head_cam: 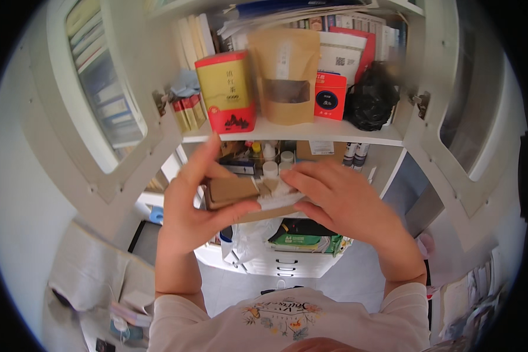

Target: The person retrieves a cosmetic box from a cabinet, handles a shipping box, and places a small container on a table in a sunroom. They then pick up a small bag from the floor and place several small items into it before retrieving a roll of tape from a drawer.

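My left hand (198, 193) is curled around a small brown cardboard box (233, 191), thumb below it and fingers over its far side. White crumpled paper or packing (279, 193) lies at the box's right end, and the fingers of my right hand (334, 193) pinch it. Both hands are in front of the cabinet's lower shelf. Above them, on the shelf (290, 133), stand a red and yellow tea tin (229, 92), a kraft paper pouch with a window (286, 75), a red packet (330, 96) and a black plastic bag (372, 101).
Glass-panelled cabinet doors stand open at left (127, 176) and right (462, 189). White bottles (270, 168) and a cardboard box (321, 152) are on the lower shelf. Below are a clear plastic bag (248, 242), green packages (297, 240) and white drawers (286, 264). Books line the upper back.
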A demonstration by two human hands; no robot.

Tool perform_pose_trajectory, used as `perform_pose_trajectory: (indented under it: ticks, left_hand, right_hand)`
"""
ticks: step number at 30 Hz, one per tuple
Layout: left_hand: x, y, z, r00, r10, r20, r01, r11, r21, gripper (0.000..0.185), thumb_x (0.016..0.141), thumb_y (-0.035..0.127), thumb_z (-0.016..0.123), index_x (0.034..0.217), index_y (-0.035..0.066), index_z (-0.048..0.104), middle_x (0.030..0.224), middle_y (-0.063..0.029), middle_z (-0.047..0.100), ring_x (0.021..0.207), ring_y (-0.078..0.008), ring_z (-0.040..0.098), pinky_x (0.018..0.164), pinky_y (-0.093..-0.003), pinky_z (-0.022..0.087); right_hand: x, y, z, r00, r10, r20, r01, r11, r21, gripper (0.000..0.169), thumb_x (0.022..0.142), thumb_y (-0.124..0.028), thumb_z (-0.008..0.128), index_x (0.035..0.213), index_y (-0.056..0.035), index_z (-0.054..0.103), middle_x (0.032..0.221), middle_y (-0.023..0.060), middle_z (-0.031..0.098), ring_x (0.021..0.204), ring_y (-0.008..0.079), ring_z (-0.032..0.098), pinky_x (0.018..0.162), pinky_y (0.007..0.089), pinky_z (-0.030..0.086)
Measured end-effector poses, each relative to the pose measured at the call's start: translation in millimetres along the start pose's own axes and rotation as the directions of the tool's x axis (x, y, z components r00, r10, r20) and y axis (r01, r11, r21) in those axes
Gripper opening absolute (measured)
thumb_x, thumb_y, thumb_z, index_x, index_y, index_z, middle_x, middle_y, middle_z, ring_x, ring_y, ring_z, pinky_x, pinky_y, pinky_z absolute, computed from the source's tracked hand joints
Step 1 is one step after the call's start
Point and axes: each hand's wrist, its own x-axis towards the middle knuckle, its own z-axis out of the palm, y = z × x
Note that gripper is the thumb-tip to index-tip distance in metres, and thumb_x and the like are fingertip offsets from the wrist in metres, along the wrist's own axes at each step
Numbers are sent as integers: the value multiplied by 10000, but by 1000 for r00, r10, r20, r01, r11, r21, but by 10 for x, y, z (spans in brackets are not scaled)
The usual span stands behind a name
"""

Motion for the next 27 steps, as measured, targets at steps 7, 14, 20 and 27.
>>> perform_pose_trajectory:
  ticks: [7, 14, 20, 27]
  left_hand:
    - [-179, -363, -259, 982, 135, -135, -157, 972, -174, 1018, 549, 67, 896, 1411, 30, 357, 827, -64, 635, 752, -149, 616, 692, -267, 494]
    - [335, -515, -316, 980, 155, -123, -178, 960, -217, 926, 575, 81, 878, 1371, 18, 409, 865, -56, 631, 797, -140, 623, 712, -266, 494]
    - [1218, -590, -149, 836, 175, -520, -301, 939, -167, 488, 772, 132, 745, 1216, 31, 569, 865, -29, 630, 738, -88, 559, 704, -247, 454]
    - [2802, -661, -206, 750, 633, -193, -161, 458, 874, 244, 806, 211, 676, 1000, 68, 638, 958, -87, 667, 844, -253, 644, 700, -382, 506]
  right_hand:
    - [67, -72, 209, 977, -7, 214, -22, 991, 133, 610, 812, -239, 691, 1337, -93, 419, 891, 76, 628, 723, 263, 632, 587, 362, 512]
    - [220, -76, 42, 976, 97, 196, -110, 992, 58, 647, 830, -252, 650, 1399, -144, 359, 836, 86, 626, 699, 302, 627, 574, 379, 512]
    - [305, 134, -399, 984, 72, -164, -91, 989, -113, 613, 796, -125, 647, 1368, -148, 426, 1017, 116, 657, 831, 293, 660, 711, 352, 538]
    - [1042, 636, -1310, 716, 32, -697, -386, 850, -358, 556, 826, -131, 576, 1357, -81, 417, 937, 104, 659, 801, 224, 650, 698, 319, 514]
